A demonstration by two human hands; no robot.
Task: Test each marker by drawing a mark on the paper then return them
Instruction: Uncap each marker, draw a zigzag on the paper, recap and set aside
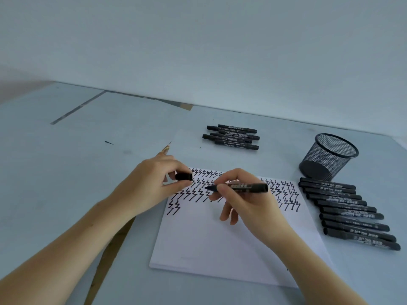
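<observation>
Black marker [242, 187] is pinched in the right hand [244, 194] above the zigzag-marked paper [220, 238]; left hand [152, 183] grips its cap [184, 176].

Uncapped black marker [242, 187] over zigzag-marked paper [220, 243]

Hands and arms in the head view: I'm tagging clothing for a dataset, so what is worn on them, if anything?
Nothing is worn that shows. The left hand and right hand are bare, without gloves, rings or a watch. Both forearms are uncovered right down to the bottom edge of the picture, so no sleeve appears. No marks or bands show on either wrist.
</observation>
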